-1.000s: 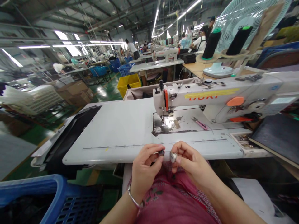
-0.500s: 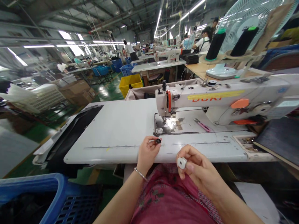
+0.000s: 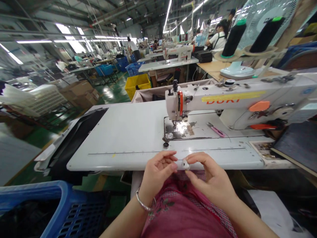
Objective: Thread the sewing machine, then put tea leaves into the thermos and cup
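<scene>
Out of the left hand [image 3: 158, 172] and onto the bench [image 3: 128, 132], the black piece [image 3: 165, 145] now sits just in front of the plate [image 3: 174, 134] under the machine [image 3: 223, 99], round, dark and with a ringed top. Both hands have drawn closer together at the bench's near edge. Between them is the bobbin [image 3: 185, 164] – small, pale and round, a dark hole at its centre, its face tilted toward the left hand. Thumb and forefinger of the right hand [image 3: 214, 175] pinch its rim; the left hand is half-curled, thumb and forefinger apart – whether thread runs there, I cannot tell.
</scene>
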The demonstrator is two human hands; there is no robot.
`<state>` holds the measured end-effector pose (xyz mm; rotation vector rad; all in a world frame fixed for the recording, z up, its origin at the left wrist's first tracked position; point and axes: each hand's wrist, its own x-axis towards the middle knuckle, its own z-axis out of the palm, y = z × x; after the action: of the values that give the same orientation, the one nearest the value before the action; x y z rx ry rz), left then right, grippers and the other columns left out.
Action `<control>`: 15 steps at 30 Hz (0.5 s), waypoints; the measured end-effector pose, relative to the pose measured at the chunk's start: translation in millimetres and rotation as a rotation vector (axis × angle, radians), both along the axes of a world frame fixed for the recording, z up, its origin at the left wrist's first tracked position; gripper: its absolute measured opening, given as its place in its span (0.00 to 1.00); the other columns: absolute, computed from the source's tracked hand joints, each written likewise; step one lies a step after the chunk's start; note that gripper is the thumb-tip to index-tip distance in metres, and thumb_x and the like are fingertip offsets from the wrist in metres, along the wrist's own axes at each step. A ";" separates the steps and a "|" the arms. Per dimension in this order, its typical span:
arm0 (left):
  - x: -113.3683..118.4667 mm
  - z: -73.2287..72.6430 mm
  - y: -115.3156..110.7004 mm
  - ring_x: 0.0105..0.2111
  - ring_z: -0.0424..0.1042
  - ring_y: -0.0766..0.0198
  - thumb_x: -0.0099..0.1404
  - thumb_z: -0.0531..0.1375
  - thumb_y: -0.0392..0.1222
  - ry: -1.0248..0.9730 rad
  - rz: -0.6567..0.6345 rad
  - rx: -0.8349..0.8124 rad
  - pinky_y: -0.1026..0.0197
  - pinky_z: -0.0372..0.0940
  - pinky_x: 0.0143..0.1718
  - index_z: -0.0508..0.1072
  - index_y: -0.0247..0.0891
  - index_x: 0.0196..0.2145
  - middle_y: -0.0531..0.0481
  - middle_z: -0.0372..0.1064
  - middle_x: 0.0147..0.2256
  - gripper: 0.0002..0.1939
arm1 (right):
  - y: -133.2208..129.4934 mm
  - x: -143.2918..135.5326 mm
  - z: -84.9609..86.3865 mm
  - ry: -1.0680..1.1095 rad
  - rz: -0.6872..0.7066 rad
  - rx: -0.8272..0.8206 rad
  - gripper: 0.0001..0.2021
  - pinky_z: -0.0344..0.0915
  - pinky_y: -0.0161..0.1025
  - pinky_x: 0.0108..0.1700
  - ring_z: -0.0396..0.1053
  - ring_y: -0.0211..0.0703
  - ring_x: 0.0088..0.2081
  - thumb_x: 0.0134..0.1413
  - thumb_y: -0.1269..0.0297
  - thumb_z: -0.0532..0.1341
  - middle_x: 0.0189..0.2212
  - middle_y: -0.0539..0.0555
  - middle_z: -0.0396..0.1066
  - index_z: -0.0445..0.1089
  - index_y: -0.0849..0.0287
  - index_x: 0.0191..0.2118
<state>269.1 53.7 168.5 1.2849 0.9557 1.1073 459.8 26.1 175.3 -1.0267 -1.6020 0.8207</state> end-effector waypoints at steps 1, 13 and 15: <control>1.5 5.9 -8.2 0.35 0.72 0.65 0.60 0.66 0.41 -0.100 -0.051 -0.056 0.61 0.70 0.39 0.72 0.35 0.49 0.44 0.71 0.39 0.20 | 0.9 -2.5 0.5 -0.087 0.000 0.060 0.13 0.64 0.42 0.51 0.66 0.43 0.47 0.55 0.73 0.63 0.43 0.51 0.68 0.65 0.52 0.45; -4.0 24.2 -28.9 0.33 0.72 0.69 0.55 0.69 0.30 -0.291 -0.089 -0.076 0.68 0.69 0.37 0.74 0.35 0.39 0.50 0.71 0.33 0.14 | -2.6 -11.5 9.7 -0.039 0.217 -0.097 0.21 0.62 0.45 0.56 0.64 0.43 0.53 0.63 0.72 0.53 0.60 0.53 0.56 0.60 0.46 0.59; -5.1 27.5 -30.9 0.34 0.73 0.69 0.55 0.69 0.30 -0.321 -0.088 -0.083 0.67 0.70 0.38 0.73 0.35 0.40 0.49 0.72 0.33 0.15 | -1.0 -14.2 6.4 -0.065 0.195 -0.137 0.16 0.65 0.40 0.50 0.67 0.40 0.47 0.65 0.69 0.55 0.52 0.51 0.66 0.66 0.46 0.55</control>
<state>264.0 22.8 196.0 1.0337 0.6910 1.1507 445.6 25.1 181.7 -1.0119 -1.7405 1.0502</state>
